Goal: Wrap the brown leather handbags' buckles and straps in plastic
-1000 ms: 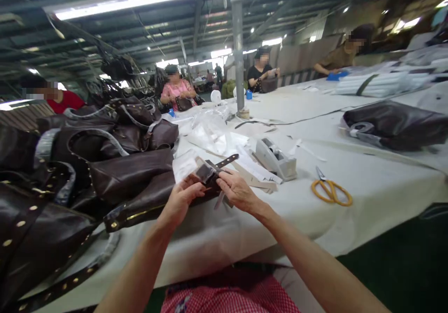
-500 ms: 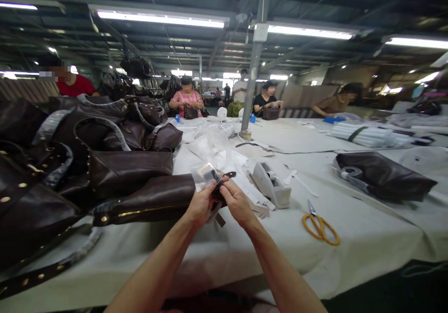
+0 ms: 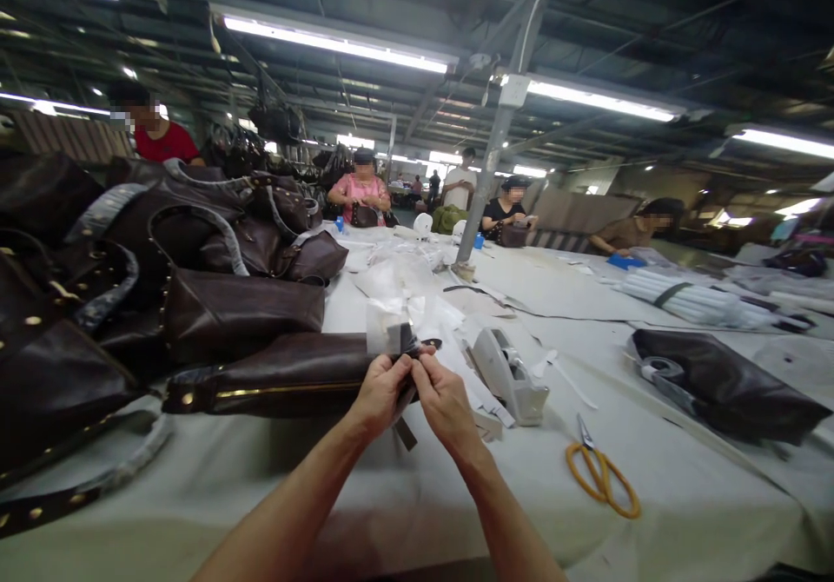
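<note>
My left hand (image 3: 381,395) and my right hand (image 3: 445,393) meet at the front of the table, fingers closed in a pinch on a dark leather strap. The strap's studded tip (image 3: 431,343) pokes out beyond my right fingertips. A clear plastic film (image 3: 383,326) stands up from the strap above my left thumb. What lies between the fingertips is partly hidden. Just left of my hands, a dark brown leather bag (image 3: 280,373) lies on its side, its gold zipper facing me. Close by on the right are a grey tape dispenser (image 3: 512,378) and white paper strips (image 3: 479,382).
Yellow-handled scissors (image 3: 603,478) lie to the right on the white-covered table (image 3: 456,495). Brown bags (image 3: 241,313) with wrapped handles pile up at left. Another dark bag (image 3: 723,382) lies far right. A post (image 3: 488,174) rises from the table; several people sit or stand beyond.
The view has tilted and shifted slightly. Both hands stay pinched together on the strap, and the plastic film now stands more upright.
</note>
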Motion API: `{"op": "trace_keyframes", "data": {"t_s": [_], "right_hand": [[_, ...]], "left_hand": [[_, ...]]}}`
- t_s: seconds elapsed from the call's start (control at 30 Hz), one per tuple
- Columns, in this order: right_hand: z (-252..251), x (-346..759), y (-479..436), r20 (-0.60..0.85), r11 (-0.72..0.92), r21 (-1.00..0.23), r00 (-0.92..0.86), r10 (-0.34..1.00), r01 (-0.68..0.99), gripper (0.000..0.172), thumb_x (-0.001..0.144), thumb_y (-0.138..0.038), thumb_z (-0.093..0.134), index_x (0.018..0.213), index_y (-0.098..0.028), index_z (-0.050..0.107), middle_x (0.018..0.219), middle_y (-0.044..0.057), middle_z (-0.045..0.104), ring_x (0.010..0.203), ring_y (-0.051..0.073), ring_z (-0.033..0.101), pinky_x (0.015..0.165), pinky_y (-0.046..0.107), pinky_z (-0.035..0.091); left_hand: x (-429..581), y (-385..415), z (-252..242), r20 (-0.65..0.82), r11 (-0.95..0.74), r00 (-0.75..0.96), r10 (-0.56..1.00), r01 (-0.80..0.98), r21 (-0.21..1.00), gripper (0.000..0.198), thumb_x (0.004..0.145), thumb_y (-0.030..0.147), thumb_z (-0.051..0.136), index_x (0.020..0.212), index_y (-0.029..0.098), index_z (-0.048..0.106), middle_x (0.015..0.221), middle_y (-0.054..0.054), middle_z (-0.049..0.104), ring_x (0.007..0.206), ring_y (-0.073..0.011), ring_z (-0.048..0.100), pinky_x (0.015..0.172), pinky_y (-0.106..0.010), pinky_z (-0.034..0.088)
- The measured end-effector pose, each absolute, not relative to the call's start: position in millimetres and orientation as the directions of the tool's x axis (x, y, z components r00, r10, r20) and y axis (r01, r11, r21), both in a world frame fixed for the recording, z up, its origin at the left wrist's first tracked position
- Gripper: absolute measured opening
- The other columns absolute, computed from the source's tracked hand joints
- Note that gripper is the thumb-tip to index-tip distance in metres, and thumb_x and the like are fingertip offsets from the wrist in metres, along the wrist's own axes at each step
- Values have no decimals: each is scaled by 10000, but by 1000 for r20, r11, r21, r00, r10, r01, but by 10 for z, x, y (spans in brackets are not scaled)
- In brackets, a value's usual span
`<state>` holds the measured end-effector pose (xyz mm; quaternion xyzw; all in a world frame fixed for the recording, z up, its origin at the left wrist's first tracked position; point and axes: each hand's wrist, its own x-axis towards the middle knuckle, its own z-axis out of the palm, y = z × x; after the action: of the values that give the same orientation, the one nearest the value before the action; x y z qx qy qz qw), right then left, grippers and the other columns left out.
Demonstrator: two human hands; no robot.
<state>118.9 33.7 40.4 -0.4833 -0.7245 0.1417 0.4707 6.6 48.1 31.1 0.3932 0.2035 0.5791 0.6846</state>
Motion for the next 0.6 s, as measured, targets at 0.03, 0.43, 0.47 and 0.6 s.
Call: {"op": "trace_keyframes", "data": {"t_s": [0.03,0.43,0.47,0.6], "right_hand": [[425,1230,325,605,538,-595,-108,789,597,301,957,-352,447,790,-196,643,780,47,657,752,190,609,716,299,463],[796,1572,607,779,698,18,-448,439,716,194,964,-163,501,1003,-190,690,994,64,716,886,160,671,785,245,504],[797,1571,619,775,690,65,-472,420,721,195,963,-155,499,979,-187,691,981,62,720,863,155,670,769,240,497],[794,1567,647,766,629,248,-546,338,737,200,957,-153,510,854,-185,678,885,46,716,740,137,634,700,240,449]], "left_hand": [[57,499,321,168,12,232,958,-618,786,416,684,477,800,893,134,691,862,-93,727,949,-247,668,844,-330,501],[-14,655,379,229,-64,352,908,-423,904,340,844,408,615,646,132,601,607,-55,617,585,-133,541,590,-241,402],[-17,664,380,228,-60,355,907,-424,903,335,839,408,617,647,133,603,606,-54,614,587,-136,543,593,-243,403],[-19,693,389,240,-58,378,894,-434,899,342,821,407,621,620,131,604,585,-56,604,585,-144,545,619,-258,416]]}}
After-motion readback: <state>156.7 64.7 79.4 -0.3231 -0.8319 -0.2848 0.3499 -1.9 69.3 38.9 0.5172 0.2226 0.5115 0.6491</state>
